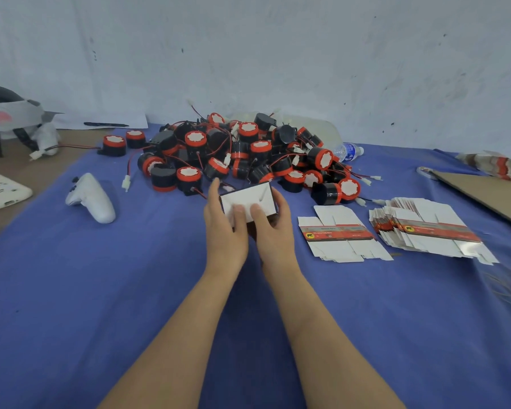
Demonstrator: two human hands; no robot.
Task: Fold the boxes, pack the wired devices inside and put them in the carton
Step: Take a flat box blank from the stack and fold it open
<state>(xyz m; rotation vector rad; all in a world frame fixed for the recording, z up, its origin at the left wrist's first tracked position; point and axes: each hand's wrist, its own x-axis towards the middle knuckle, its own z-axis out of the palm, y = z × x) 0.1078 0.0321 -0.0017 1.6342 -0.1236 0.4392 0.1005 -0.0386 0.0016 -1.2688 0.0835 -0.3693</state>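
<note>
Head view. Centre: left hand (223,234), grip curled round left end of box (248,199), thumb on white flap. Same box: part-folded, long axis left-right, just below device pile (242,154). Then right hand (273,231), grip pinching right end. Right of centre: flat blanks (342,234), nearer that hand.

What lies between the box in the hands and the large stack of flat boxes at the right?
In the head view, a smaller pile of flat boxes lies between the held box and the large stack.
</note>
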